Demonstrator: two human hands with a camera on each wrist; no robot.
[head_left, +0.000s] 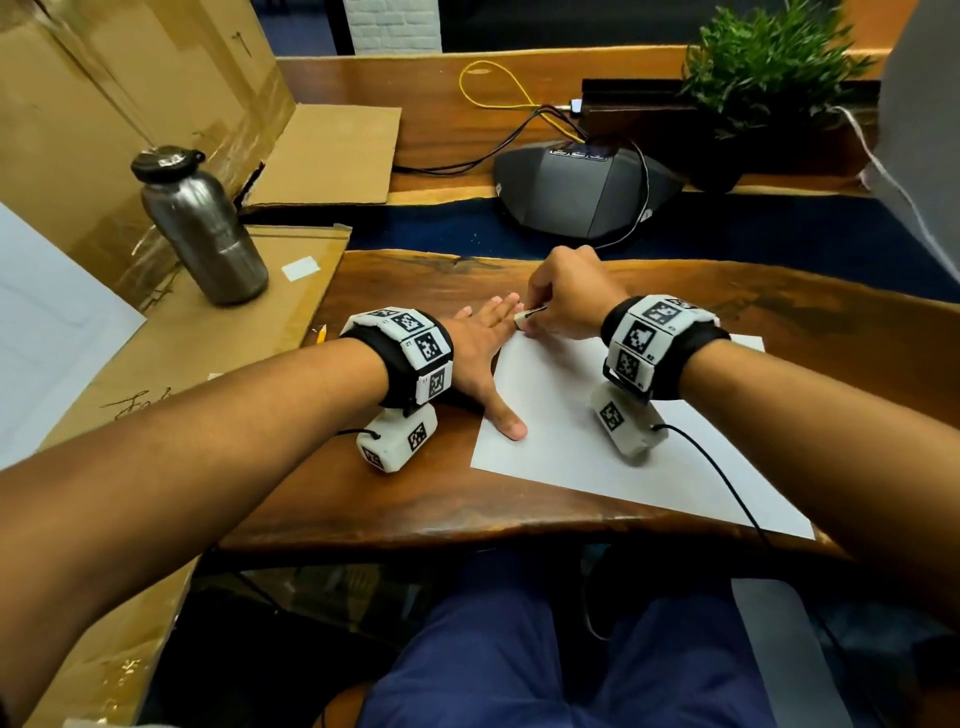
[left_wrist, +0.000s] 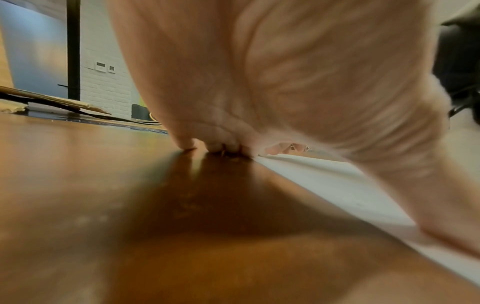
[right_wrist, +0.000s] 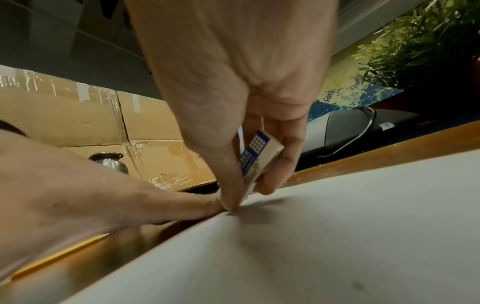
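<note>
A white sheet of paper (head_left: 613, 441) lies on the wooden desk (head_left: 415, 499). My left hand (head_left: 485, 343) lies flat with straight fingers along the paper's left edge, thumb on the sheet, fingertips (left_wrist: 187, 145) on the wood. My right hand (head_left: 566, 296) pinches a small white eraser in a blue-and-white sleeve (right_wrist: 257, 162) between thumb and fingers. The eraser's tip touches the paper (right_wrist: 337, 236) at its far left corner, right beside my left fingertips. In the head view only the eraser's end (head_left: 524, 316) shows.
A steel bottle (head_left: 202, 228) stands on flattened cardboard (head_left: 218, 338) at the left, with a yellow pencil tip (head_left: 321, 332) near it. A grey conference phone (head_left: 576, 187) with cables sits behind, a potted plant (head_left: 763, 67) at the back right. Big boxes (head_left: 104, 104) fill the far left.
</note>
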